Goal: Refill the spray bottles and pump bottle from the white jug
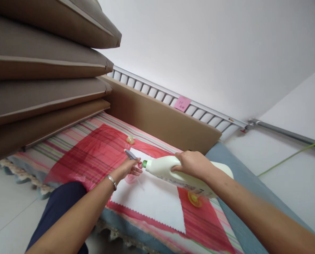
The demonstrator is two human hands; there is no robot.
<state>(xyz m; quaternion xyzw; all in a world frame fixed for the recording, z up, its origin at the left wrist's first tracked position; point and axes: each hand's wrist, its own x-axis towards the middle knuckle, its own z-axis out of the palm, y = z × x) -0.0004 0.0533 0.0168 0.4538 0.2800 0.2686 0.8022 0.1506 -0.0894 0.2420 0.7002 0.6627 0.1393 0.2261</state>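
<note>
In my right hand (193,164) is a large pale green bottle (165,169), gripped by its built-in handle and tipped almost onto its side. Its green spout (144,163) points left, right beside my left hand (128,167). The fingers of my left hand close around a slim grey object (131,154); its kind I cannot make out. A small red piece (139,164) shows at those fingertips, close to the spout. Under both hands lies a white cloth (149,197) with zigzag edges. Partly behind my left hand, a pink translucent item (131,179) rests on the cloth.
Red plastic sheeting (88,151) covers part of a striped bedspread (63,141). A yellow round item (194,199) and a pale lump (130,140) lie on it. Stacked brown cushions (48,67) stand left; a brown board (157,116) leans against a radiator (146,88) behind.
</note>
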